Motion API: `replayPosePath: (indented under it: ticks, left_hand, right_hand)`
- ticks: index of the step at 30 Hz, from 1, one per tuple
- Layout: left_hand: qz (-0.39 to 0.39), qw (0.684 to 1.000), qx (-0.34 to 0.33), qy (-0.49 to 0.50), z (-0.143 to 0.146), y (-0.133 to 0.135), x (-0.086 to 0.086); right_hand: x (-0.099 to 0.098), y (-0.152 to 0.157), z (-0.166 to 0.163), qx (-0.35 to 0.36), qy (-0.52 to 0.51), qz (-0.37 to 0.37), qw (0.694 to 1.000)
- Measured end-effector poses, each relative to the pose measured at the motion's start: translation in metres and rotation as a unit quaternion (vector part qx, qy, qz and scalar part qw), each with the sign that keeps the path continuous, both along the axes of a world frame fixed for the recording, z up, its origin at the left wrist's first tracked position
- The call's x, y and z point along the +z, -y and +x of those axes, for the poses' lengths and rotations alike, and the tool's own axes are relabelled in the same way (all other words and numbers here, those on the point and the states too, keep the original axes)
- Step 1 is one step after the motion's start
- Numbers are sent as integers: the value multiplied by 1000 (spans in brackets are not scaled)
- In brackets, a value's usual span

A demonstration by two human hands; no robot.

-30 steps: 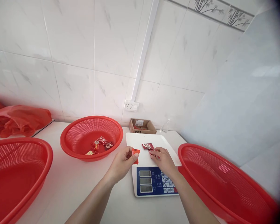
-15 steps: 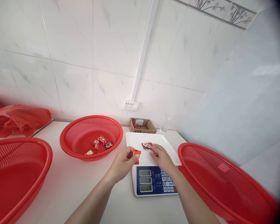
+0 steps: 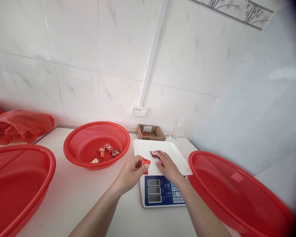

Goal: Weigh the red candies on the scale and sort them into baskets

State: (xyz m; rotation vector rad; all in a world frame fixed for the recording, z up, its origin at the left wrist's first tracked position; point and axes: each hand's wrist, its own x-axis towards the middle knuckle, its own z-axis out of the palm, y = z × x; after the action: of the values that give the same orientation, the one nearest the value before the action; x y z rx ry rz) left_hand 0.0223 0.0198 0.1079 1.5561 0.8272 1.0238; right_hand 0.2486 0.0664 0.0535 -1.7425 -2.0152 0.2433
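Observation:
My left hand (image 3: 132, 171) is closed, pinching a small orange-red wrapped candy (image 3: 146, 162) between thumb and fingers, just off the left edge of the scale pan. Dark red wrapped candies (image 3: 154, 153) lie on the white pan of the digital scale (image 3: 172, 154). Over them is my right hand (image 3: 169, 166), its fingers and thumb closed around them and hiding most of their wrappers. Several red wrapped candies (image 3: 109, 147) sit in the red plastic basket (image 3: 71, 154) to the left. The scale's blue panel faces me; its digits are too faint to read.
Another red basket (image 3: 50, 184) stands at near left, and a third red basket (image 3: 212, 197) is right of the scale. Behind the pan are a small cardboard box (image 3: 160, 133) and a clear plastic item (image 3: 175, 132). Red plastic bags (image 3: 24, 125) lie at far left, by the tiled wall.
My right hand has shifted slightly left over the dark red candies, covering more of them. The left hand has edged a little right, still holding its orange-red candy.

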Motion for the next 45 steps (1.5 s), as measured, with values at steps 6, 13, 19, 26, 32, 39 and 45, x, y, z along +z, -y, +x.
replayPosePath:
  ticks: [6, 13, 19, 26, 32, 39, 45]
  left_hand:
    - [7, 1000, -9, -25, 0, 3, 1]
    - [36, 997, 26, -70, 11, 1, -16]
    - [54, 993, 36, -99, 14, 2, -18]
    - [36, 991, 37, -125, 8, 3, -14]
    - [23, 991, 26, -128, 7, 5, -12]
    - [20, 990, 18, -142, 6, 5, -10]
    - [18, 988, 22, -149, 6, 5, -9]
  right_hand:
    - [21, 20, -16, 32, -126, 69, 989]
    - [37, 62, -59, 160, -369, -104, 909]
    - [37, 52, -49, 134, -375, -86, 913]
    - [35, 15, -10, -26, -152, -26, 988]
    - [19, -1, 0, 2, -18, 35, 999]
    - [12, -2, 1, -13, 23, 55, 998]
    - [9, 0, 2, 1, 19, 54, 998]
